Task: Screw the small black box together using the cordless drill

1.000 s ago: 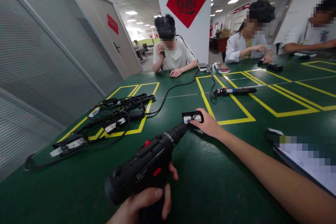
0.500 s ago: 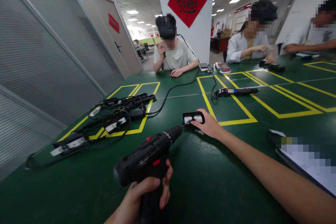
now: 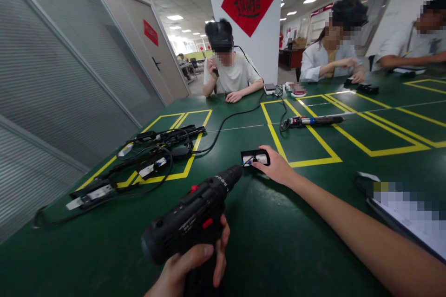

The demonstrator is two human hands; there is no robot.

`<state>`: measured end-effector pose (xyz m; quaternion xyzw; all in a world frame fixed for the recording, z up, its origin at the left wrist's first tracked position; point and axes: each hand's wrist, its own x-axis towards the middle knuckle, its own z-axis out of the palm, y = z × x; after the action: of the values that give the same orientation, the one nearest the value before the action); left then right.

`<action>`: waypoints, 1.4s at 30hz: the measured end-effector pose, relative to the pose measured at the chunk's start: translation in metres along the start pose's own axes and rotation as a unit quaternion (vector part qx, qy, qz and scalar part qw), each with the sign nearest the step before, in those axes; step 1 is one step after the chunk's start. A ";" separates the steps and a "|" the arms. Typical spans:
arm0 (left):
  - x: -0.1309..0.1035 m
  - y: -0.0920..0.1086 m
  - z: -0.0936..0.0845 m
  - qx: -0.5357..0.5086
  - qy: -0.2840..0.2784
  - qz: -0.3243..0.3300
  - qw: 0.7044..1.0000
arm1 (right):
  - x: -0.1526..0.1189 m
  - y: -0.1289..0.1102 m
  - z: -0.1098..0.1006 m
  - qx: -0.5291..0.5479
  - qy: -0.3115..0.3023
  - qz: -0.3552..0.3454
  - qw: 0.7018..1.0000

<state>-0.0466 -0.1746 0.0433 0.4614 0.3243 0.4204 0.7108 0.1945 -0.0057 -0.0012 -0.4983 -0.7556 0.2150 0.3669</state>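
My left hand (image 3: 195, 260) is wrapped around the handle of a black cordless drill (image 3: 188, 222) with red buttons. The drill tilts up and away to the right, and its thin bit reaches the left part of a small black housing (image 3: 244, 153) with a white inside. I cannot tell whether the bit touches it. My right hand (image 3: 275, 167) pinches this housing from its right end on the green table (image 3: 272, 232), thumb on the near side and a finger on the far side.
Black housings and cables (image 3: 153, 162) lie in taped boxes at left. A pen-shaped electric screwdriver (image 3: 313, 121) lies beyond my right hand. Near the right edge is a clipboard-like item with paper (image 3: 411, 222). A person (image 3: 232, 69) sits opposite; two others sit at right.
The back of the drill has dropped slightly and swung left, while its tip stays by the housing. My right hand keeps its hold.
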 end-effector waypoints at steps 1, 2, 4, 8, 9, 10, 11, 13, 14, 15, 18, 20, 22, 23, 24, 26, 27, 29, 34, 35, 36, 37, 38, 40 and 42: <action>0.000 0.001 0.001 0.003 -0.002 0.000 1.000 | 0.000 0.000 0.000 0.000 0.000 0.001 1.000; 0.001 0.001 0.001 0.006 -0.004 0.000 1.000 | 0.000 -0.001 -0.001 0.000 -0.001 0.003 1.000; 0.001 0.002 0.001 0.007 -0.005 -0.002 1.000 | 0.000 -0.001 -0.001 -0.001 -0.001 0.006 1.000; 0.002 0.000 -0.001 -0.003 -0.001 -0.007 1.000 | 0.000 -0.003 -0.003 -0.003 -0.006 0.007 1.000; 0.002 -0.001 -0.002 -0.004 0.001 -0.008 1.000 | 0.000 -0.003 -0.003 -0.004 -0.007 0.006 1.000; 0.002 -0.002 -0.003 -0.005 0.003 -0.010 1.000 | 0.001 -0.003 -0.003 -0.005 -0.008 0.005 1.000; 0.002 -0.002 -0.004 -0.006 0.005 -0.011 1.000 | 0.001 -0.003 -0.002 -0.006 -0.006 0.003 1.000; 0.002 -0.003 -0.004 -0.009 0.005 -0.010 1.000 | 0.001 -0.002 -0.001 -0.009 -0.001 -0.003 1.000; 0.002 -0.003 -0.003 -0.012 0.004 -0.009 1.000 | 0.001 -0.001 0.000 -0.011 0.003 -0.005 1.000; 0.003 -0.002 -0.003 -0.016 0.002 -0.008 1.000 | 0.001 -0.001 0.000 -0.012 0.006 -0.007 1.000; 0.003 -0.001 -0.002 -0.020 0.001 -0.007 1.000 | 0.001 0.001 0.001 -0.014 0.008 -0.010 1.000; 0.003 -0.001 -0.002 -0.014 0.005 -0.009 1.000 | 0.000 0.001 0.001 -0.014 0.009 -0.012 1.000; 0.003 -0.002 -0.003 -0.012 0.012 -0.013 1.000 | 0.000 0.001 0.001 -0.014 0.010 -0.013 1.000; 0.003 -0.003 -0.004 -0.013 0.014 -0.015 1.000 | 0.000 0.001 0.001 -0.013 0.010 -0.012 1.000; 0.002 -0.003 -0.005 -0.014 0.014 -0.017 1.000 | 0.000 0.001 0.001 -0.012 0.010 -0.011 1.000; 0.002 -0.003 -0.005 -0.018 0.012 -0.018 1.000 | 0.001 0.001 0.001 -0.010 0.007 -0.009 1.000; 0.002 -0.003 -0.004 -0.019 0.011 -0.018 1.000 | 0.001 0.001 0.000 -0.009 0.006 -0.009 1.000; 0.002 -0.003 -0.004 -0.023 0.011 -0.018 1.000 | 0.001 0.001 0.001 -0.008 0.004 -0.008 1.000; 0.004 -0.003 -0.004 -0.028 0.009 -0.018 0.999 | 0.000 0.002 0.002 -0.008 0.007 -0.008 1.000; 0.004 -0.003 -0.004 -0.027 0.009 -0.019 0.999 | 0.000 0.002 0.002 -0.008 0.007 -0.009 1.000; 0.004 -0.002 -0.004 -0.027 0.009 -0.020 0.999 | 0.000 0.003 0.002 -0.008 0.008 -0.010 1.000; 0.003 -0.002 -0.004 -0.027 0.008 -0.020 0.999 | 0.000 0.003 0.002 -0.009 0.008 -0.011 1.000; 0.003 -0.002 -0.004 -0.028 0.009 -0.021 0.999 | 0.000 0.003 0.002 -0.009 0.009 -0.011 1.000; 0.003 -0.003 -0.003 -0.029 0.010 -0.024 0.999 | 0.001 0.002 0.001 -0.009 0.009 -0.012 1.000; 0.002 -0.003 -0.001 -0.033 0.010 -0.029 0.999 | 0.001 0.002 0.001 -0.009 0.009 -0.015 1.000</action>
<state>-0.0456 -0.1731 0.0395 0.4236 0.3303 0.4146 0.7346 0.1947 -0.0040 -0.0031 -0.4921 -0.7615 0.1980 0.3725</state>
